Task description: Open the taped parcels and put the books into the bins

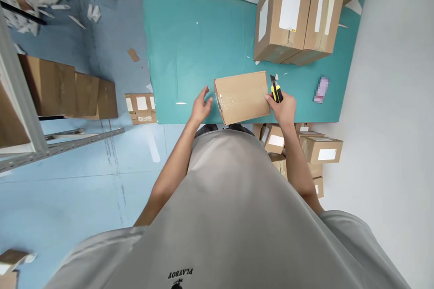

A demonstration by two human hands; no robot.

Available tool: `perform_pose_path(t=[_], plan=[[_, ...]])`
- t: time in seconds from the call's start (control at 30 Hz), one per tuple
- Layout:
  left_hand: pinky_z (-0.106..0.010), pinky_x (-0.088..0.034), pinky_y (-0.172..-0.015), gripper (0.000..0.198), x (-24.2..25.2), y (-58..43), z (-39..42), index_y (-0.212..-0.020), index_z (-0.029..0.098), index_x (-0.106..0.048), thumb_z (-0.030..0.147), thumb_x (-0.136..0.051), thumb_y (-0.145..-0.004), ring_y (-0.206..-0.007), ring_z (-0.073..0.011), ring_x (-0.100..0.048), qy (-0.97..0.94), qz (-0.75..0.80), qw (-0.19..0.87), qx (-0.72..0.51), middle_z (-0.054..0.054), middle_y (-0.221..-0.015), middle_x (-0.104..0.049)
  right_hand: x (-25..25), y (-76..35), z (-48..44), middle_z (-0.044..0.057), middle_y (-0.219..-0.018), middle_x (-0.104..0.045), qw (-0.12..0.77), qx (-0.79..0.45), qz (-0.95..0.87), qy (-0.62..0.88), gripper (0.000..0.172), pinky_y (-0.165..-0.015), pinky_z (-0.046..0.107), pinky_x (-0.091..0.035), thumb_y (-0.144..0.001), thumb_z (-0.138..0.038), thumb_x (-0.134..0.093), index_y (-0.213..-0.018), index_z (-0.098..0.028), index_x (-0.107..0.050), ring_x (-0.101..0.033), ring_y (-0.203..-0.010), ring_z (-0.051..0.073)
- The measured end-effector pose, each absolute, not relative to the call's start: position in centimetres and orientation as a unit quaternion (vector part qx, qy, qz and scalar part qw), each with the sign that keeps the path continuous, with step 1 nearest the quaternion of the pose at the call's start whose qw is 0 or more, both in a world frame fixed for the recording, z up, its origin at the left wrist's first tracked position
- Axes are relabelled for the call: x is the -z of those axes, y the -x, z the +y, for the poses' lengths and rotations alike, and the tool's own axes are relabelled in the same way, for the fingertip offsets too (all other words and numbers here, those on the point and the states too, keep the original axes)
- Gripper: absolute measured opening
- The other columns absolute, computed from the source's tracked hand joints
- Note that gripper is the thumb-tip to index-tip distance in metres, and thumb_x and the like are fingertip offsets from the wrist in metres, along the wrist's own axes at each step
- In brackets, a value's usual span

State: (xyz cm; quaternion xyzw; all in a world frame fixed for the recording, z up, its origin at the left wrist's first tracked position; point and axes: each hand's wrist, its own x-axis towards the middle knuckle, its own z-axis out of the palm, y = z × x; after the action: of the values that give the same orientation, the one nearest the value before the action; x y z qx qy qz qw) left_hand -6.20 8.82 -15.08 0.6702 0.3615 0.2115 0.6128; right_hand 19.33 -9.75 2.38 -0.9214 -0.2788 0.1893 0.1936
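Note:
A small brown cardboard box (242, 98) lies slightly skewed at the front edge of the green table, between my hands. My right hand (284, 107) is closed around a black and yellow utility knife (276, 90), which points away from me; its thumb and fingertips reach the box's right edge. Just off the box's left end is my left hand (202, 106), its fingers apart and nothing in it. Clear tape and small white specks show at the left end of the box.
Two taller taped cartons (291, 13) with white labels stand at the table's back right. A pinkish blurred object (321, 89) lies on the right of the green table (183, 54). Several cartons (322, 149) sit below the right edge. A metal shelf (25, 76) holds boxes at left.

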Motion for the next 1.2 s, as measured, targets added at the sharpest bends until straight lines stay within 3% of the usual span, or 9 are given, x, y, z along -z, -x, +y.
perform_pose_path(t=[0.1,0.23,0.4,0.5,0.6,0.67,0.83,1.0,1.2], plan=[[-0.05,-0.057,-0.123,0.066,10.2,6.2,10.8,-0.148,0.026,-0.071,0.076,-0.061,-0.107,-0.153,-0.0324,-0.064,-0.674,0.366,0.597,-0.235,-0.015,-0.159,-0.07,-2.4,-18.0,-10.1,0.018,-0.11,-0.083,0.178,-0.133,-0.281,0.934,0.047,-0.096,0.045,-0.06,-0.104,-0.059,-0.066,-0.117,-0.015,-0.078,-0.077,-0.104,0.035],[-0.041,-0.066,-0.107,0.042,5.0,4.5,12.3,-0.125,0.023,-0.079,0.055,-0.079,-0.098,-0.129,-0.0279,-0.076,-0.705,0.345,0.576,-0.227,-0.011,-0.137,-0.08,-4.2,-14.5,-10.8,0.02,-0.125,-0.081,0.209,-0.105,-0.293,0.927,0.054,-0.101,0.048,-0.06,-0.111,-0.059,-0.057,-0.139,-0.016,-0.069,-0.076,-0.112,0.035],[-0.033,-0.068,-0.091,0.027,4.4,3.4,13.0,-0.11,0.021,-0.078,0.034,-0.086,-0.087,-0.109,-0.023,-0.078,-0.715,0.34,0.572,-0.215,-0.008,-0.122,-0.081,-6.4,-7.1,-10.8,0.013,-0.11,-0.084,0.212,-0.244,-0.337,0.884,0.059,-0.092,0.041,-0.064,-0.119,-0.057,-0.041,-0.16,-0.02,-0.062,-0.082,-0.09,0.029],[-0.034,-0.068,-0.088,0.024,4.9,3.5,13.4,-0.107,0.022,-0.078,0.033,-0.086,-0.087,-0.107,-0.0231,-0.079,-0.721,0.33,0.572,-0.209,-0.008,-0.117,-0.082,-6.3,-4.0,-9.6,0.014,-0.119,-0.087,0.173,-0.272,-0.368,0.872,0.063,-0.093,0.04,-0.064,-0.119,-0.052,-0.042,-0.172,-0.02,-0.053,-0.084,-0.1,0.032],[-0.036,-0.069,-0.088,0.024,4.9,3.6,13.8,-0.106,0.022,-0.078,0.033,-0.086,-0.087,-0.105,-0.0236,-0.079,-0.729,0.317,0.572,-0.201,-0.007,-0.115,-0.081,-5.9,-2.8,-8.1,0.015,-0.14,-0.083,0.135,-0.258,-0.39,0.873,0.062,-0.099,0.042,-0.063,-0.119,-0.046,-0.041,-0.175,-0.022,-0.051,-0.081,-0.12,0.036],[-0.037,-0.069,-0.09,0.024,4.8,3.6,13.9,-0.107,0.022,-0.077,0.033,-0.086,-0.088,-0.105,-0.0237,-0.079,-0.733,0.312,0.573,-0.193,-0.007,-0.115,-0.081,-5.9,-2.6,-7.3,0.014,-0.146,-0.08,0.107,-0.261,-0.395,0.874,0.061,-0.1,0.044,-0.064,-0.119,-0.042,-0.041,-0.176,-0.022,-0.05,-0.081,-0.123,0.037],[-0.039,-0.07,-0.09,0.025,5.1,3.5,13.8,-0.109,0.023,-0.078,0.034,-0.085,-0.088,-0.107,-0.0249,-0.079,-0.735,0.307,0.574,-0.19,-0.007,-0.116,-0.08,-6.4,-2.2,-6.6,0.016,-0.147,-0.08,0.053,-0.258,-0.395,0.88,0.06,-0.103,0.045,-0.064,-0.119,-0.037,-0.042,-0.177,-0.02,-0.05,-0.081,-0.123,0.037],[-0.037,-0.07,-0.09,0.022,5.4,3.5,13.5,-0.109,0.025,-0.077,0.034,-0.085,-0.091,-0.11,-0.0243,-0.078,-0.722,0.313,0.584,-0.198,-0.006,-0.116,-0.079,-6.9,-1.7,-5.9,0.015,-0.145,-0.08,0.033,-0.247,-0.392,0.885,0.059,-0.105,0.045,-0.063,-0.121,-0.043,-0.042,-0.176,-0.025,-0.051,-0.08,-0.125,0.036],[-0.036,-0.069,-0.09,0.02,4.7,3.3,13.1,-0.105,0.023,-0.077,0.022,-0.086,-0.088,-0.104,-0.0208,-0.078,-0.702,0.339,0.59,-0.211,-0.003,-0.113,-0.081,-8.8,0.4,-4.5,0.02,-0.13,-0.083,-0.043,-0.276,-0.352,0.893,0.061,-0.101,0.046,-0.062,-0.122,-0.034,-0.034,-0.181,-0.018,-0.041,-0.081,-0.114,0.037]])
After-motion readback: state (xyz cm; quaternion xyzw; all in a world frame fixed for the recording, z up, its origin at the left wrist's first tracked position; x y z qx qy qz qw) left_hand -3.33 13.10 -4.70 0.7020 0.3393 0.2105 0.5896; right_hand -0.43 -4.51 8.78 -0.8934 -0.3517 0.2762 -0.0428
